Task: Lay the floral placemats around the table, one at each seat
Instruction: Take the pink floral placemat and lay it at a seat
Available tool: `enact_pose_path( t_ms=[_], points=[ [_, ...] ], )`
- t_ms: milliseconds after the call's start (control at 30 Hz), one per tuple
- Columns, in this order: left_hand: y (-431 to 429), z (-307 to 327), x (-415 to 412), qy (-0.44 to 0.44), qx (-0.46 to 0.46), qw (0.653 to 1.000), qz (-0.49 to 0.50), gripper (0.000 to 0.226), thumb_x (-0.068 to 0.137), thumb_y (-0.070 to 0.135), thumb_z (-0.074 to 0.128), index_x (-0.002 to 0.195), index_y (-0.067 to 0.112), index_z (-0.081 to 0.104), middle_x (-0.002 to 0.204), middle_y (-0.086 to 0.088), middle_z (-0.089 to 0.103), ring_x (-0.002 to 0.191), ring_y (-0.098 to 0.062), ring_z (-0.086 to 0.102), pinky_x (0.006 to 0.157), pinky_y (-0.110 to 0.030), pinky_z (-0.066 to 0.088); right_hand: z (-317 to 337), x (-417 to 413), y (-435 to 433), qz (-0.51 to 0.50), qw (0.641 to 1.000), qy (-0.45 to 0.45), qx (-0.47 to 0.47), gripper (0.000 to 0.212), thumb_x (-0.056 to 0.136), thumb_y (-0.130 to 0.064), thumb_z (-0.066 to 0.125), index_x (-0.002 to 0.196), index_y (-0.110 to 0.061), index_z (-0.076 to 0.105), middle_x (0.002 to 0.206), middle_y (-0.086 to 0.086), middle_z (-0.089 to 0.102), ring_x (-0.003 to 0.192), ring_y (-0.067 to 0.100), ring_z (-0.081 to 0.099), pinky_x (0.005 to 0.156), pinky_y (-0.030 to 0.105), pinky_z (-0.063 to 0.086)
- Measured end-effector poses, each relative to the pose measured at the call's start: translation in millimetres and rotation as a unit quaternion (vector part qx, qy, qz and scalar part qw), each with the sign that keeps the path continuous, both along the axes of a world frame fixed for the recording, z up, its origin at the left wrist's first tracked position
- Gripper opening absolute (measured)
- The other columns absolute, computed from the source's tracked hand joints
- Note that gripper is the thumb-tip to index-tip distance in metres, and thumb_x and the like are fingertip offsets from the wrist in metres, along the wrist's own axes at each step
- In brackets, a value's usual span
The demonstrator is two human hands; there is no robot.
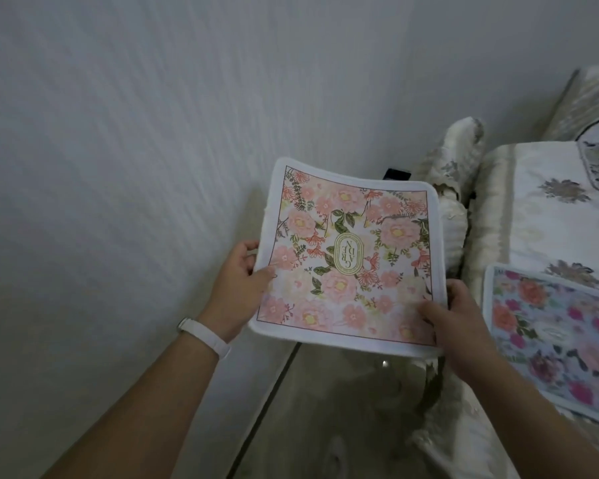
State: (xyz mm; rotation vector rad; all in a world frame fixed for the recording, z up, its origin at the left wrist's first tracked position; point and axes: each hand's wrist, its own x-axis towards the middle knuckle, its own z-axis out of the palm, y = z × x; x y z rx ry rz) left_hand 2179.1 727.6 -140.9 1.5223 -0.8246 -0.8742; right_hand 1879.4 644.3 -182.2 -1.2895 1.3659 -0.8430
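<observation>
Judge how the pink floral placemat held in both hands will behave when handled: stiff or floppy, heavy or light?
Probably semi-floppy: the pink placemat keeps a fairly flat spread between the left hand and right hand, yet its far edge curves. Likely light, since a thumb-and-finger grip at each side carries it. Its soft-looking white border suggests cloth that should not slide much.

Laid placemat on table edge

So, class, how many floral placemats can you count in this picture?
2. The pink placemat is held up by the left hand and right hand; the multicoloured placemat lies on the table. Others may be out of view.
</observation>
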Motion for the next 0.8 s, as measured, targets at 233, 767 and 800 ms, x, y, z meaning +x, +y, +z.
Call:
enact_pose_path(
  t_ms=[233, 767, 800],
  points=[
    [-99, 14, -22, 0.022, 0.013, 0.998, -0.059, 0.034, 0.089, -0.006, 0.058, 0.105, 0.023, 0.057, 0.095, -0.005, 0.076, 0.081, -0.021, 0.074, 0.058, -0.031, 0.058, 9, -32, -45, -0.088, 0.996, -0.018, 0.0, 0.032, 0.086, -0.01, 0.063, 0.092, -0.041, 0.056, 0.096, -0.002, 0.068, 0.081, 0.018, 0.068, 0.061, 0.033, 0.058],
    [-351, -12, -109, 0.07, 0.005, 0.929, -0.363, 0.036, 0.087, -0.004, 0.062, 0.108, 0.026, 0.058, 0.098, -0.004, 0.076, 0.087, -0.023, 0.073, 0.064, -0.031, 0.059, 13, -91, -123, -0.366, 0.93, 0.003, 0.019, 0.034, 0.085, -0.009, 0.061, 0.095, -0.042, 0.058, 0.099, 0.006, 0.068, 0.086, 0.031, 0.069, 0.074, 0.057, 0.059],
    [-370, -17, -117, 0.077, 0.012, 0.921, -0.382, 0.037, 0.087, -0.004, 0.061, 0.109, 0.025, 0.058, 0.098, -0.004, 0.076, 0.087, -0.024, 0.073, 0.064, -0.032, 0.06, 12, -91, -129, -0.386, 0.922, 0.005, 0.024, 0.032, 0.085, -0.009, 0.061, 0.097, -0.039, 0.058, 0.1, 0.008, 0.068, 0.087, 0.033, 0.069, 0.075, 0.058, 0.059]
  ],
)
